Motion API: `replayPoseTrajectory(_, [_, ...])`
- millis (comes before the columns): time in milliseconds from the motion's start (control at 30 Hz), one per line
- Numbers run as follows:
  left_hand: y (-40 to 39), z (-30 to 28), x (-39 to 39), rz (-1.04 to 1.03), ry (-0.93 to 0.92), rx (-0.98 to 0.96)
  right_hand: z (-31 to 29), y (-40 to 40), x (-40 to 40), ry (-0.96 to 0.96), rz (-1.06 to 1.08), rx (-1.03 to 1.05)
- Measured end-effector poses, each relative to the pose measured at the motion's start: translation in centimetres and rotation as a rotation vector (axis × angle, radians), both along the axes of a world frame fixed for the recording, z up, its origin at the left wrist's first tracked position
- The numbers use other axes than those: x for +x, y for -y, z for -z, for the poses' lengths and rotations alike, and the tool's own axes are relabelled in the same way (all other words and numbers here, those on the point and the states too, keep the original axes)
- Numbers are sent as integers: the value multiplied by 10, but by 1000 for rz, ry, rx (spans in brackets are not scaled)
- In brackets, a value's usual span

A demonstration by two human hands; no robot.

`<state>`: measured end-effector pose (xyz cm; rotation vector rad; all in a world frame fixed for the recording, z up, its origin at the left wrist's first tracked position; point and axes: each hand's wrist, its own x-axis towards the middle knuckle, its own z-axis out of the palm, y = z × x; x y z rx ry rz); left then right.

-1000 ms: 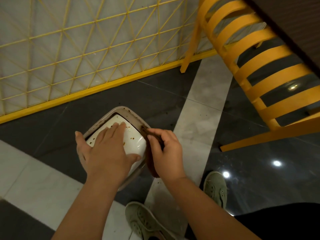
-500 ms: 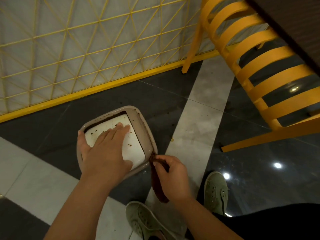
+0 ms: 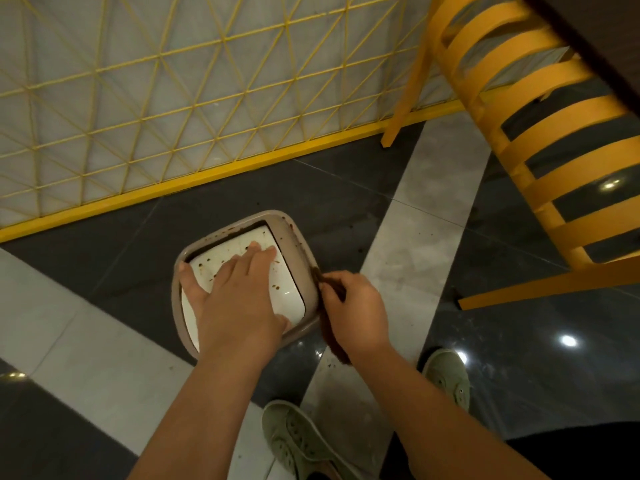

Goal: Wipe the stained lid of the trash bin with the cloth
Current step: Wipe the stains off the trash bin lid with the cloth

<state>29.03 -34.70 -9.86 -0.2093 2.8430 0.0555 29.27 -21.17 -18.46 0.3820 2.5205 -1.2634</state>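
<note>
On the floor at 6 o'clock from the yellow fence (image 3: 166,109), the lid (image 3: 294,299) remains mostly spotted: left hand (image 3: 235,299) lies flat, released, while right hand (image 3: 356,313) pinches the cloth (image 3: 334,341) against its 3 o'clock rim.

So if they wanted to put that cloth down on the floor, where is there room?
Bare floor lies between the trash bin and the yellow fence rail, and on the pale stripe toward the chair. Crowded near the shoes.
</note>
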Motion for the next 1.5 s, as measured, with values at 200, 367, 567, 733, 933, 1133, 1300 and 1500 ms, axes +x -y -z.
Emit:
replayPoseTrajectory(200, [3,-1,0,28,7,-7,15,-31,31,268,105,-149])
replayPoseTrajectory(367, [8,-4,1,61,72,-4,7,-31,19,380,366,-510])
replayPoseTrajectory(567, [13,-6,2,116,116,35,5,-14,25,540,365,-568])
replayPoseTrajectory(733, [9,-7,10,153,103,49,5,-18,42,591,426,-685])
replayPoseTrajectory(933, [5,-5,12,147,95,81,3,-23,46,501,442,-654])
replayPoseTrajectory(1133, [0,-4,10,124,94,92,-3,-20,42,176,520,-527])
replayPoseTrajectory(1300, [0,-3,10,121,86,61,-8,-3,58,212,461,-494])
replayPoseTrajectory(1500, [-1,-6,10,117,107,61,-6,-16,31,245,468,-427])
